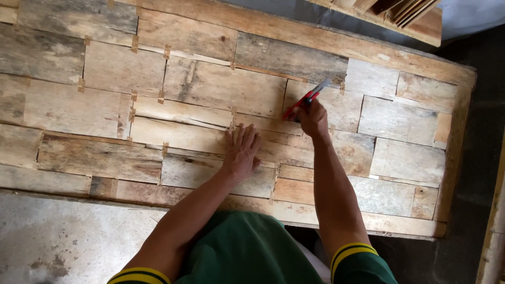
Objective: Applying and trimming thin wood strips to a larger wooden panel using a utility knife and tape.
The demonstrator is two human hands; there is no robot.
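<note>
Fingers (244, 138) on my left hand (241, 152) lie flat, pressed together on the big plank panel (221, 84). At 2 o'clock, right hand (314, 120) fist-grips a red-handled tool (306, 99). Slip toward 8 o'clock probably nicks them.

this is a woodworking shop, a rough one. i'm bent over a big panel (221, 89) pieced together from weathered, mismatched reclaimed boards with small wooden shims in the seams. it lies on a stained bare concrete floor (58, 242). more cut strips of timber (405, 13) are stacked beyond its far edge, and a pale plank (492, 231) stands at the right.
</note>
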